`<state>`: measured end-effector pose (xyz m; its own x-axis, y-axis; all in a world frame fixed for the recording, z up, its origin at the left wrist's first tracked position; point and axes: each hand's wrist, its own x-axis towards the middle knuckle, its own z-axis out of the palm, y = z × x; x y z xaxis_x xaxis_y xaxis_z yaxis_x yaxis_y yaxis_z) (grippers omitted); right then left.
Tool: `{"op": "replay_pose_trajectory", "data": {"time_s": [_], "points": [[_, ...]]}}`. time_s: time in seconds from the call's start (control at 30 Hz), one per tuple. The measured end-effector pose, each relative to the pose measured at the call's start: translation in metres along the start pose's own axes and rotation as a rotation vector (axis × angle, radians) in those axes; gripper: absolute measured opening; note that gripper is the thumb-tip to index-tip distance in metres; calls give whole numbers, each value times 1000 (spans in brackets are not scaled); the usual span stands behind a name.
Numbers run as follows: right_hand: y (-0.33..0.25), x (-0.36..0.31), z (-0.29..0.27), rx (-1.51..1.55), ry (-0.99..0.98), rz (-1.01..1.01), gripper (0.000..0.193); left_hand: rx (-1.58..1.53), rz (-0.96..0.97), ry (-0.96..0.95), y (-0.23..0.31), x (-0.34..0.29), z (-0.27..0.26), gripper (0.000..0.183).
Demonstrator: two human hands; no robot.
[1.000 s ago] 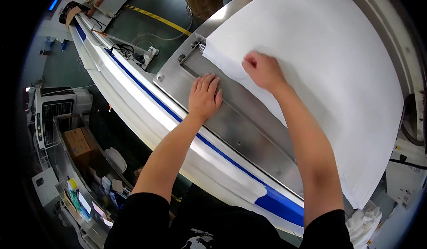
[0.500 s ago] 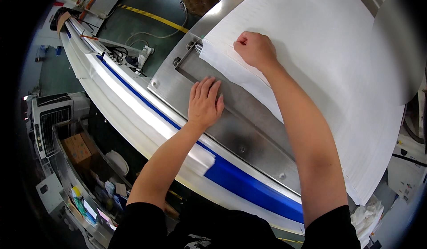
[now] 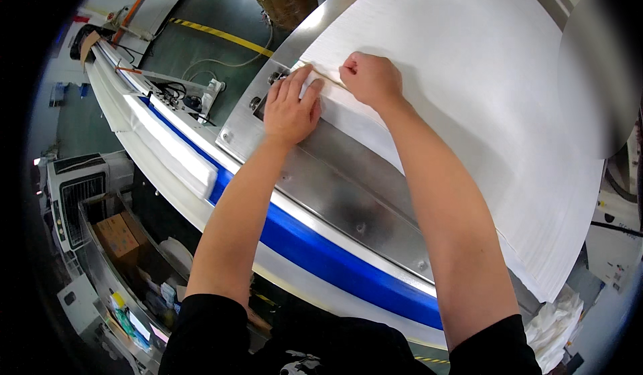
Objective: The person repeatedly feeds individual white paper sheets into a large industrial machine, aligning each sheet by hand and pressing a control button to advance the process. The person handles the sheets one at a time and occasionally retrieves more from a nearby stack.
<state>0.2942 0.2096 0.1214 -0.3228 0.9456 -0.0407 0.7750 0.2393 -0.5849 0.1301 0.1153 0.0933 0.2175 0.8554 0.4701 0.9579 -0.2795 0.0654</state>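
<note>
A wide stack of thin white sheets lies on a metal table, its near edges uneven and hanging over a recess. My right hand rests on top near the left edge, fingers curled into a fist; whether a sheet is pinched in them is hidden. My left hand lies at the stack's left corner, fingers stretched out, the tips over the edge of the sheets. Between the two hands a thin brownish line runs along the edge of the top sheets.
Along the table's near side runs a blue conveyor belt carrying a white folded piece. A carton sits in a metal bin at left. Beyond the table stand a brown drum-like container and a yellow floor stripe. Crumpled white material hangs at right.
My left hand has moved from the bare metal up to the corner of the stack. My right fist has shifted slightly left. The white piece on the belt has travelled away to the upper left.
</note>
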Motion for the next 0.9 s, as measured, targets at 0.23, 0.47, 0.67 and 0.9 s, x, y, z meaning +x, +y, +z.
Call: {"op": "replay_pose_trajectory", "data": {"time_s": [0.23, 0.47, 0.67, 0.9], "points": [[25, -128, -18, -3, 99, -51, 31, 58, 242, -253, -29, 2, -17, 38], [203, -359, -118, -554, 146, 478, 39, 235, 187, -734, -8, 25, -43, 48], [349, -506, -218, -614, 219, 731, 55, 574, 223, -966, -3, 46, 1, 38], [461, -623, -302, -634, 71, 1074, 66, 589, 87, -795, -86, 38, 51, 21]]}}
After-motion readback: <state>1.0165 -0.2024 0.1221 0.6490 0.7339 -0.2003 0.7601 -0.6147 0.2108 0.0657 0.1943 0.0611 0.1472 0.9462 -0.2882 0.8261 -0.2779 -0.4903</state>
